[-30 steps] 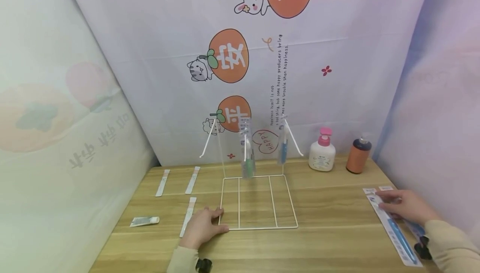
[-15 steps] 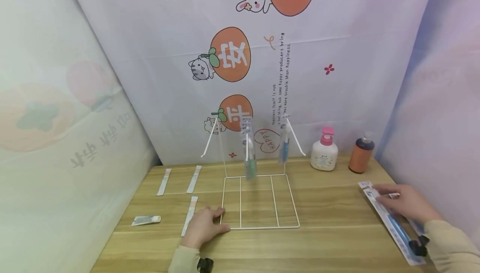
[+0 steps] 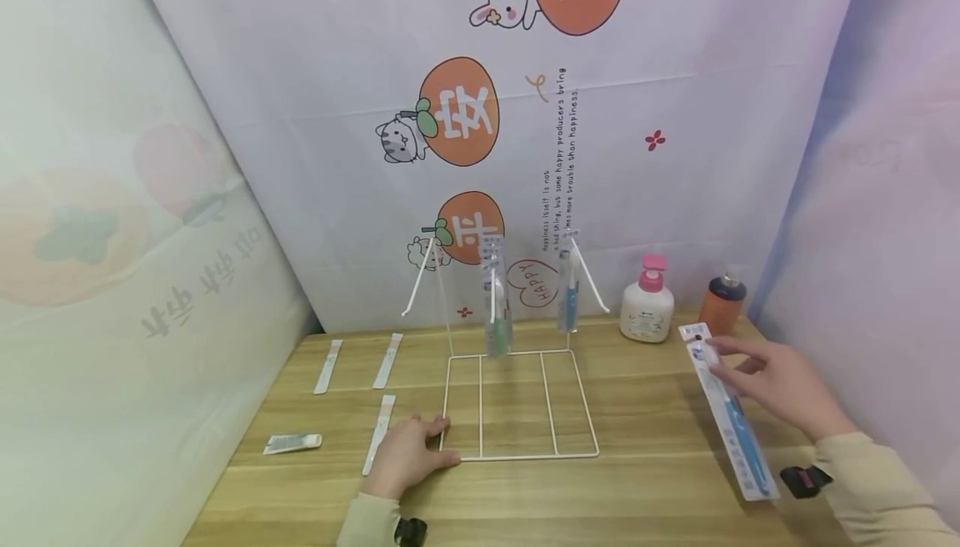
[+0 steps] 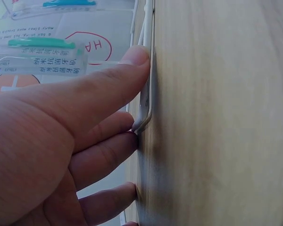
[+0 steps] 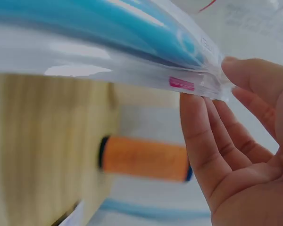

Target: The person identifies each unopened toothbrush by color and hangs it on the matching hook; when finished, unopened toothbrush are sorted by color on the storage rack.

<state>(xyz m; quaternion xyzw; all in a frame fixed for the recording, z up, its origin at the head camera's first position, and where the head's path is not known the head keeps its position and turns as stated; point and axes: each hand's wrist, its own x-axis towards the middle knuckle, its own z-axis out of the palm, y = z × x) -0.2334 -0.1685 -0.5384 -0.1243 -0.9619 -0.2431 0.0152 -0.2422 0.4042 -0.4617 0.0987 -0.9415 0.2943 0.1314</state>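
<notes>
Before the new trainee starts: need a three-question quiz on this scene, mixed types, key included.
1. True or false: the person's left hand touches the base of the white wire rack.

2. What does the right hand hold?
A) a white pump bottle with a pink top
B) a blue-handled toothbrush in clear plastic packaging
C) a small, flat white tube

3. Fill in: seen from the head camera, the rack has three slanting white hooks; the one on the ____ has nothing hanging from it.

Key: 1. True. 2. B. 3. left.
</notes>
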